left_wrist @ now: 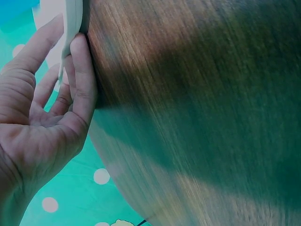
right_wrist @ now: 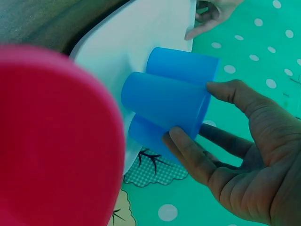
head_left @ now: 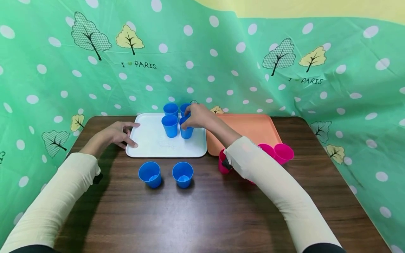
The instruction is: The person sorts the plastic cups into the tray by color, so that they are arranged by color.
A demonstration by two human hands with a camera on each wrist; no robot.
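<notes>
My right hand (head_left: 200, 116) pinches a blue cup (head_left: 186, 133) at its rim, over the right part of the white tray (head_left: 148, 144). In the right wrist view, thumb and fingers lie on either side of the cup's rim (right_wrist: 162, 101). Three other blue cups, one of them this near-left cup (head_left: 171, 127), stand upright close by on the tray; the back-right one is partly hidden. At the tray's left edge my left hand (head_left: 115, 134) holds on, thumb and fingers at the rim in the left wrist view.
Two blue cups (head_left: 150, 174) stand on the brown table (head_left: 177, 218) before the tray. An orange tray (head_left: 250, 126) adjoins on the right. Several pink cups (head_left: 283, 153) stand partly hidden by my right sleeve. A green printed cloth (head_left: 202, 80) hangs behind the table.
</notes>
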